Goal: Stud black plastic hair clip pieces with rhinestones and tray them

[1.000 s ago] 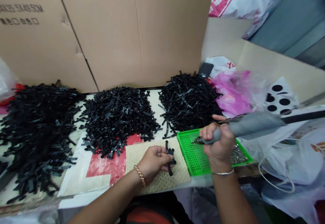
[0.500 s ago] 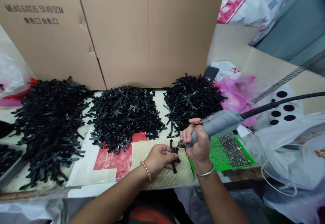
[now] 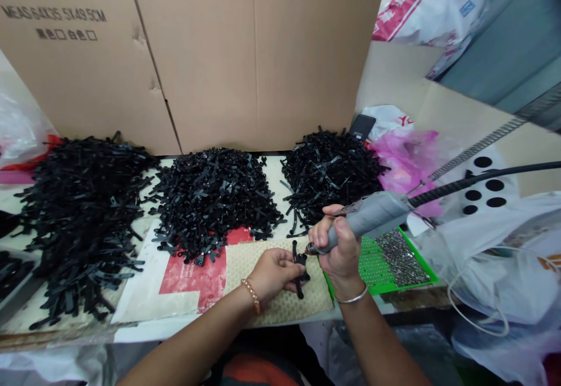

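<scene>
My left hand [image 3: 272,271] pinches a small black plastic part [image 3: 298,269] against a beige honeycomb mat [image 3: 280,307] near the table's front edge. My right hand [image 3: 337,247] is wrapped round a grey electric screwdriver [image 3: 372,218]. Its tip points left and down and meets the top of the black part. A black cable [image 3: 482,177] runs from the tool off to the right. Just right of my right hand lies a green perforated tray [image 3: 377,269] holding a heap of small silver screws [image 3: 397,249].
Three big piles of black plastic parts lie across the table: left [image 3: 79,211], middle [image 3: 214,193] and right [image 3: 328,170]. Cardboard boxes [image 3: 219,53] wall off the back. A pink bag [image 3: 407,158], a white card with black discs [image 3: 486,184] and plastic bags [image 3: 504,269] crowd the right.
My right hand carried the screwdriver left from over the green tray to the black part in my left hand, where its tip now rests. The left hand hardly moved.
</scene>
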`<state>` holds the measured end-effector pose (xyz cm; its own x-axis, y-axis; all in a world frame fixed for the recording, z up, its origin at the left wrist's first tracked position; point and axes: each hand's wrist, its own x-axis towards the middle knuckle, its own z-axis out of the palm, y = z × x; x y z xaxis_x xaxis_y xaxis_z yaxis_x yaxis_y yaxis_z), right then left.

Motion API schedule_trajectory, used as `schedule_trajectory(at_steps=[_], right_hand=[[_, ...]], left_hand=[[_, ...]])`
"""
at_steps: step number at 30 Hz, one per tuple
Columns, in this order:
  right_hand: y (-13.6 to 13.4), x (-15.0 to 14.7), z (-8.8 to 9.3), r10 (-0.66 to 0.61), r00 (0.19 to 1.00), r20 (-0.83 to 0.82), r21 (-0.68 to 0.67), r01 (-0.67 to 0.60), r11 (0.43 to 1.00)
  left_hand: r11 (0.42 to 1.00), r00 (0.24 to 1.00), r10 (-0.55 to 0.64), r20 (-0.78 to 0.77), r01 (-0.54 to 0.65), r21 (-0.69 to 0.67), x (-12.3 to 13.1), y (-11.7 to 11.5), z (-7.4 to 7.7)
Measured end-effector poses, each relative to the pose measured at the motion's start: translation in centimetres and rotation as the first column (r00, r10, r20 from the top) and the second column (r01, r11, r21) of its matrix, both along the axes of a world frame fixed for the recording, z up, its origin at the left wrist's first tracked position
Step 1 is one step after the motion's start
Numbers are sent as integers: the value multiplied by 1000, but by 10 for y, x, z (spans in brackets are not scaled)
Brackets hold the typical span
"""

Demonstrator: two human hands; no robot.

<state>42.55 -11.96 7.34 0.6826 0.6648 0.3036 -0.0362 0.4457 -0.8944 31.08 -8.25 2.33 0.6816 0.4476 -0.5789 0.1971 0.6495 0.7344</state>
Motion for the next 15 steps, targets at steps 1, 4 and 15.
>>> schedule_trajectory(at_steps=[1, 4, 15], right_hand=[[0, 0, 0, -3, 1000, 7, -4, 3, 1000], [0, 0, -3, 3, 1000, 16, 15, -3, 1000], [-1, 0, -9, 39, 999, -4, 57, -39, 998]], left_hand=[[1000, 1000, 1, -3, -1, 1, 0, 0, 1], [1000, 1000, -1, -7, 1, 0, 0, 0, 2], [1000, 1000, -16, 17, 16, 2, 0, 0, -4]])
